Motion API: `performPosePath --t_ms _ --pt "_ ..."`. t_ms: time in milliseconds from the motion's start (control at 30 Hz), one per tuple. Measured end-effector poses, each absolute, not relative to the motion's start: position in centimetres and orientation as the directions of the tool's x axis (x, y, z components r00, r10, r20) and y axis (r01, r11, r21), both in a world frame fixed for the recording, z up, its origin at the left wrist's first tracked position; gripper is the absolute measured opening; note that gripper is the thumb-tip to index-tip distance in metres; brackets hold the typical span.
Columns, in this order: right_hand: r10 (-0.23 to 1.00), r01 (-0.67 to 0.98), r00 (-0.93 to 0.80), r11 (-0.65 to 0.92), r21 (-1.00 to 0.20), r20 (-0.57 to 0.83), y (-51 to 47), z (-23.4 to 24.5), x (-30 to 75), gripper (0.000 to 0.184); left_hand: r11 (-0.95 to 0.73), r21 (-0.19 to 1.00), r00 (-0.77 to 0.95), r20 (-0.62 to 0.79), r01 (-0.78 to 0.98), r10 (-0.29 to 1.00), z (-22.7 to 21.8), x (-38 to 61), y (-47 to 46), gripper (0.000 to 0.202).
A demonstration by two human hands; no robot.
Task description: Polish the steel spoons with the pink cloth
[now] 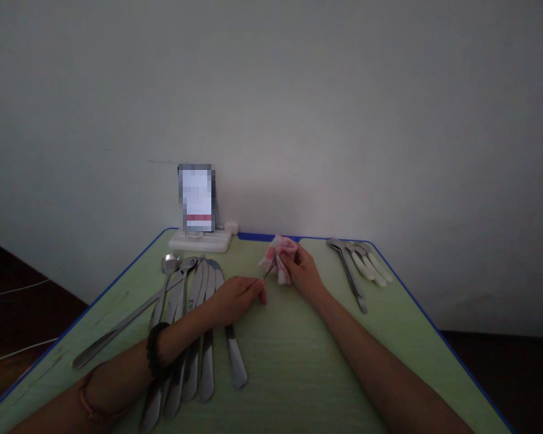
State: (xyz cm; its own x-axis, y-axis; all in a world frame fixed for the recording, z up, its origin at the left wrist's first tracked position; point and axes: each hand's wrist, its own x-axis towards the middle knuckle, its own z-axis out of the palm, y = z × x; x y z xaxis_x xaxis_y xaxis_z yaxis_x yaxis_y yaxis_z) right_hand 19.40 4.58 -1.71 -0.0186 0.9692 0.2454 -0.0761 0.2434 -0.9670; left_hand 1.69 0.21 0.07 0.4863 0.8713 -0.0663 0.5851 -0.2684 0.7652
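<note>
Behind everything rises a pale, dim wall (271, 108), and against it stands the pale green surface (298, 374) with its blue edge. The biggest share of the cutlery is spread on the left: table knives (206, 386) side by side, a long-handled utensil (113, 331) slanting outward, and a round-bowled spoon (171, 263) among them, partly hidden under the forearm. A smaller lot sits near the far right corner, metal-handled pieces (352, 277) stacked together beside white-handled pieces (362, 265). Toward the back on the left, a lit screen (198, 193), blurred out, stands on a white stand (203, 242). Both hands are busy in the middle, between the two lots: the left hand (235, 299) has its grip pinched on one end of a thin metal piece (268, 272), while the right hand (308, 277) has its grip closed on a pink-and-white cloth (278, 256) bunched around the other end. From where I stand, it looks like wiping, partway through on this one piece. If one lot is finished and the other waiting, I can't tell which is which; what the cloth covers is hidden too.
</note>
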Motion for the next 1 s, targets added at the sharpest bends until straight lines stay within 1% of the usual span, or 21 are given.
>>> performPosePath --t_ms 133,233,300,433,533,667,733,800,900,1000 --pt "0.969 -0.025 0.049 0.243 -0.970 0.242 4.5 -1.8 19.2 0.024 -0.207 0.822 0.491 -0.099 0.531 0.865 -0.1 1.6 0.3 0.046" --pt "0.977 -0.056 0.144 0.167 -0.984 0.157 4.1 -2.1 18.2 0.029 -0.182 0.858 0.504 -0.100 0.481 0.858 -0.5 1.5 0.4 0.047" --pt "0.982 -0.129 0.175 0.101 -0.986 0.078 3.6 -2.3 17.2 0.037 -0.207 0.855 0.510 -0.077 0.476 0.857 -0.7 1.5 0.4 0.047" --pt "0.993 -0.249 0.116 -0.009 -0.968 -0.039 2.6 -2.3 15.7 0.044 -0.252 0.819 0.486 -0.037 0.515 0.873 -0.7 1.7 0.5 0.048" --pt "0.997 -0.293 0.040 -0.052 -0.955 -0.067 2.5 -2.3 15.4 0.043 -0.281 0.793 0.478 -0.014 0.541 0.878 -0.6 1.8 0.5 0.048" --pt "1.000 -0.299 -0.001 -0.020 -0.954 -0.021 3.2 -2.4 16.1 0.039 -0.275 0.785 0.467 -0.020 0.555 0.884 -0.4 1.8 0.5 0.048" --pt "1.000 -0.317 0.017 0.014 -0.948 0.009 3.6 -2.5 16.4 0.036 -0.262 0.797 0.473 -0.033 0.543 0.881 -0.4 1.7 0.5 0.047" --pt "0.996 -0.311 0.071 0.064 -0.948 0.045 3.8 -2.6 16.6 0.035 -0.262 0.810 0.489 -0.033 0.524 0.872 -0.3 1.7 0.5 0.047" --pt "0.976 -0.201 0.169 0.167 -0.965 0.134 4.0 -2.4 17.0 0.034 -0.251 0.826 0.508 -0.050 0.505 0.860 -0.1 1.6 0.5 0.049" --pt "0.926 0.001 0.233 0.304 -0.953 0.296 3.9 -1.9 17.8 0.029 -0.249 0.826 0.528 -0.067 0.505 0.847 0.1 1.5 0.6 0.052"
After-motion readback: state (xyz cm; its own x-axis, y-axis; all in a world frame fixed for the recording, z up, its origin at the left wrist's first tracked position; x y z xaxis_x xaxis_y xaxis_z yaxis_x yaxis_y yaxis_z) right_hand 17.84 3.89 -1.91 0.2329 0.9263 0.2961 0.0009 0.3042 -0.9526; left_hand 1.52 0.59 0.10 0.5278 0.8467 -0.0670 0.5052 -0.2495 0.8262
